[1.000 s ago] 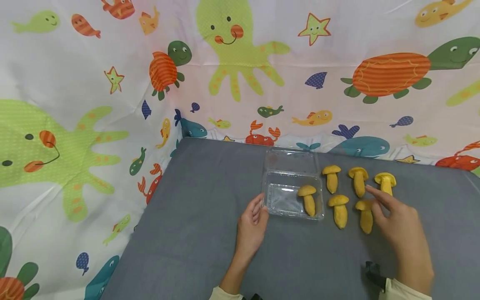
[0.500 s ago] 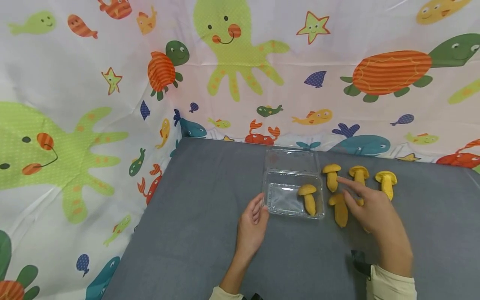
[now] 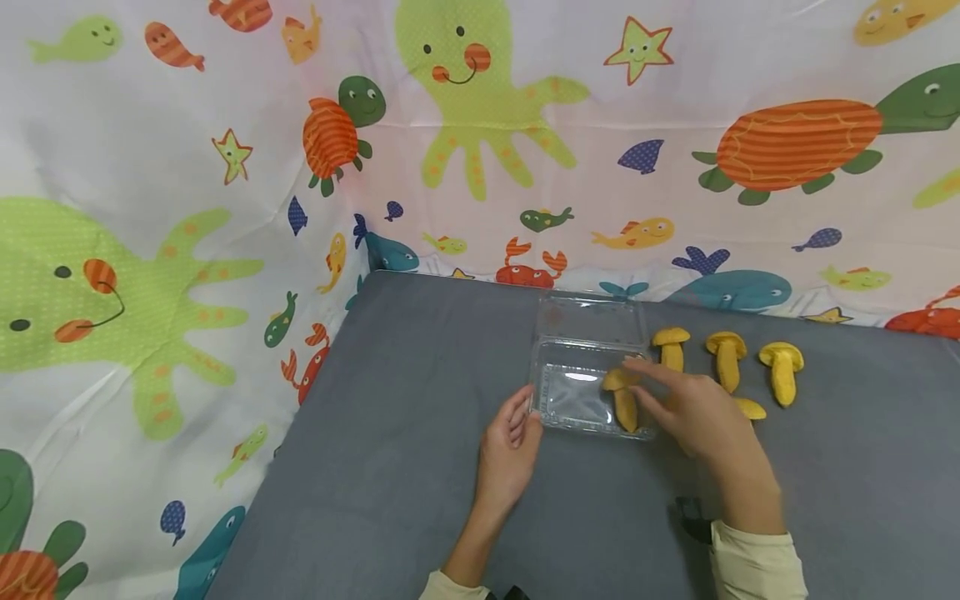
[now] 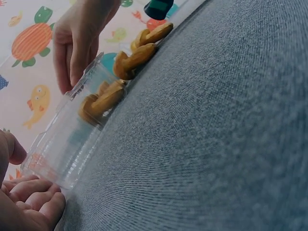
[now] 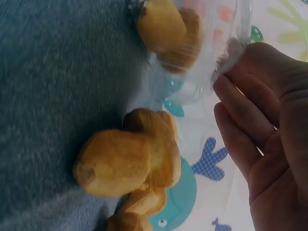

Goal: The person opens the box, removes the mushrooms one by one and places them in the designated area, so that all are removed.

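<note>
A clear plastic clamshell box lies on the grey cloth with its lid folded back. My left hand pinches the box's left end, thumb on one side and fingers on the other in the left wrist view. Inside the box, at the right, lies one yellow-brown mushroom. My right hand reaches over the box's right rim, fingertips overlapping that mushroom's cap in the head view. The right wrist view shows those fingers extended right at the rim, with no mushroom between them.
Right of the box stand similar mushrooms: one by the lid, another beside it, and one farthest right. A nearer mushroom is partly hidden by my right hand. A sea-animal printed curtain hangs behind the table.
My right hand has moved left, from over the loose mushrooms to the box's right rim, and now covers the nearer ones. The left hand keeps its hold on the box.
</note>
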Demonstrator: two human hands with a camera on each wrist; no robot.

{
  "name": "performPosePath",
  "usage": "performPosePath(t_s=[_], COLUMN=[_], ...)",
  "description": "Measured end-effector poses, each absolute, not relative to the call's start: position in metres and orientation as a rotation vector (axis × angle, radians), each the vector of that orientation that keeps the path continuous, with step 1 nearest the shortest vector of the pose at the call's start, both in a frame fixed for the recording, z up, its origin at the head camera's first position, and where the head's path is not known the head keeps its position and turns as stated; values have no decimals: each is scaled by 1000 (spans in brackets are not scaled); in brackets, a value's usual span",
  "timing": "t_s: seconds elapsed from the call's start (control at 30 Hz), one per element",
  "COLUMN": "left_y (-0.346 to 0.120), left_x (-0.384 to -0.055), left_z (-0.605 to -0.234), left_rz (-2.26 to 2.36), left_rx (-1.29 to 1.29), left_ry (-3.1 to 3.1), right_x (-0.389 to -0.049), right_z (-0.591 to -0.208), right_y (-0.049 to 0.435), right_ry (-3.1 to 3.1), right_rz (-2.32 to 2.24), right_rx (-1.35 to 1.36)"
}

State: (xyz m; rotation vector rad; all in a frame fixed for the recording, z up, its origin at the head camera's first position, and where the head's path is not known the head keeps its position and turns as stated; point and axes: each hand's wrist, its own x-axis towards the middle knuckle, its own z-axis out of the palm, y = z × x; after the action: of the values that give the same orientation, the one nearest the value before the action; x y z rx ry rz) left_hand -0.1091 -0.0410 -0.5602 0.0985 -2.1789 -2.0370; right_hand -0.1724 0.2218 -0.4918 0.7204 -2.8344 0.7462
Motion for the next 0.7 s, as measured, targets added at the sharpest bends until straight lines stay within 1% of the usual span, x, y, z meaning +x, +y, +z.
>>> performPosePath(t_s=[0.27,0.7], left_y=[-42,-44], left_x=[-110,-107], left_z=[-561,-559], left_rz=[-2036,-2066], left_rx=[99,119], left_ry=[-2178,-2186], right_x=[-178,-175], right_z=[-497,-503], right_y=[209,196], right_ry=[-2930,-2918], right_rz=[670,537], right_rx=[724,674])
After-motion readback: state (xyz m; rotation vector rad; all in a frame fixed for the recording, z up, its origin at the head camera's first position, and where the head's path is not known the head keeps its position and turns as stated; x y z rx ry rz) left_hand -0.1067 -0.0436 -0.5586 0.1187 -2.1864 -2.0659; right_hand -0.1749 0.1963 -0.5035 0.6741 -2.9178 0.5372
